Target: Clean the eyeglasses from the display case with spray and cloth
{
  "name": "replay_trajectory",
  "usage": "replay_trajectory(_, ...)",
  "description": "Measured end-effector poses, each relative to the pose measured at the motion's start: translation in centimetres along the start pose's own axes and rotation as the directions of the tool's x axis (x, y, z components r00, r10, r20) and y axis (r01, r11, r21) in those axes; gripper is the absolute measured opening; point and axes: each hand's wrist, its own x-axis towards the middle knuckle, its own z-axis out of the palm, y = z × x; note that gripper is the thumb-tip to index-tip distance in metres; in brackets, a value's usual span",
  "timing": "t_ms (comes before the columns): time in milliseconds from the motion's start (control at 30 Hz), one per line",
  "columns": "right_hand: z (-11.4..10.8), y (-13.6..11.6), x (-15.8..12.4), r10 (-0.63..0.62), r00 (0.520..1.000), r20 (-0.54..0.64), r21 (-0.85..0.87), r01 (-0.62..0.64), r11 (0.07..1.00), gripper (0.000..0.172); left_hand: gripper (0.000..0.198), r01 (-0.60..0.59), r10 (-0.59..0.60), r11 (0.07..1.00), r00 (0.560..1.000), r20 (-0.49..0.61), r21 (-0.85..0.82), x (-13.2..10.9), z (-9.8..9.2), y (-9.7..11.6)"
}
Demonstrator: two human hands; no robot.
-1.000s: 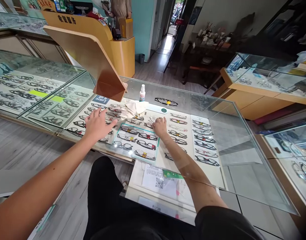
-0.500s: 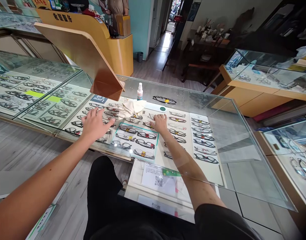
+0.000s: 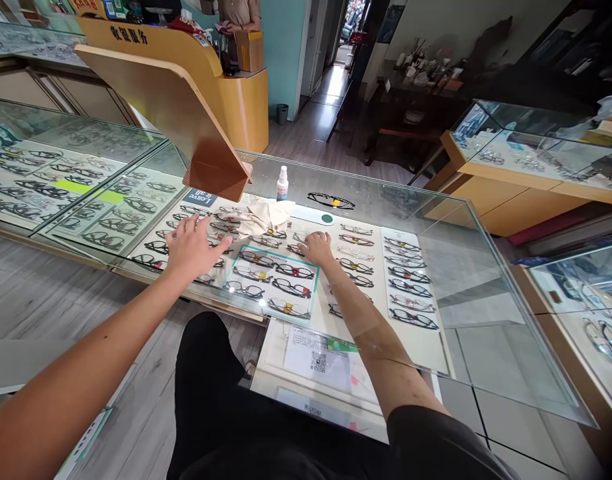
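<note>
My left hand (image 3: 192,245) lies on the glass top of the display case (image 3: 411,353), fingers spread and holding nothing. Rows of eyeglasses show around and beneath it. My right hand (image 3: 316,249) is over the middle rows of frames, its fingers apart and slightly bent. A clear-framed pair of eyeglasses (image 3: 301,236) is at its fingertips; I cannot tell whether they touch. The glass edge crosses in front of my right forearm. Between my hands, farther back, a crumpled cream cloth (image 3: 266,219) lies near a white spray bottle (image 3: 283,185). Black eyeglasses (image 3: 331,201) lie right of the bottle.
A tilted wooden-backed mirror or stand (image 3: 176,113) rises at the back left. A pulled-out drawer (image 3: 266,373) with printed papers (image 3: 319,357) is by my legs. Behind are a yellow counter (image 3: 243,110) and a person (image 3: 236,17). Another glass case (image 3: 531,167) stands right.
My right fingers have shifted slightly over the frames. My left hand keeps its place on the glass. The whole view has moved a little.
</note>
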Motion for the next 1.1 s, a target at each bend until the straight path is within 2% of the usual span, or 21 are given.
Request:
replay_trajectory(400, -1.2, -0.6, -1.1, -0.059, 0.998, 0.033, -0.054, 0.061, 0.997, 0.053, 0.093, -0.002, 0.002, 1.0, 1.0, 0.015, 0.015, 0.5, 0.3, -0.3)
replay_trajectory(533, -2.7, -1.3, -1.9, -0.073, 0.997, -0.007, -0.055, 0.073, 0.996, 0.052, 0.094, -0.007, 0.006, 1.0, 1.0, 0.008, 0.015, 0.6, 0.4, -0.3)
replay_trajectory(633, -4.3, -2.9, -3.0, -0.107, 0.993, -0.057, -0.056, 0.104, 0.993, 0.051, 0.095, -0.011, 0.01, 1.0, 1.0, 0.013, 0.012, 0.6, 0.5, -0.3)
replay_trajectory(700, -4.9, -5.1, -4.4, -0.154, 0.987, -0.054, -0.054, 0.151, 0.987, 0.046, 0.096, -0.01, 0.01, 1.0, 1.0, 0.009, 0.01, 0.6, 0.5, -0.3)
replay_trajectory(767, -5.0, -8.0, -6.6, -0.232, 0.973, 0.006, -0.044, 0.232, 0.972, 0.042, 0.096, -0.013, 0.013, 1.0, 1.0, -0.001, 0.007, 0.7, 0.6, -0.4)
replay_trajectory(867, -4.5, -12.4, -10.8, -0.403, 0.9, 0.165, 0.016, 0.406, 0.914, 0.028, 0.096, -0.016, 0.016, 1.0, 1.0, -0.002, 0.0, 0.8, 0.6, -0.4)
replay_trajectory(933, -4.4, -14.4, -13.4, -0.465, 0.85, 0.248, 0.061, 0.466, 0.883, 0.018, 0.097, -0.008, 0.008, 1.0, 1.0, 0.005, -0.001, 0.8, 0.6, -0.4)
replay_trajectory(1000, -4.9, -15.2, -15.3, -0.444, 0.843, 0.304, 0.069, 0.445, 0.893, 0.018, 0.098, -0.007, 0.007, 1.0, 1.0, 0.011, -0.006, 0.8, 0.5, -0.3)
replay_trajectory(1100, -6.9, -14.9, -17.2, -0.344, 0.866, 0.364, 0.034, 0.356, 0.934, 0.023, 0.099, -0.018, 0.018, 1.0, 1.0, 0.016, -0.018, 0.8, 0.5, -0.3)
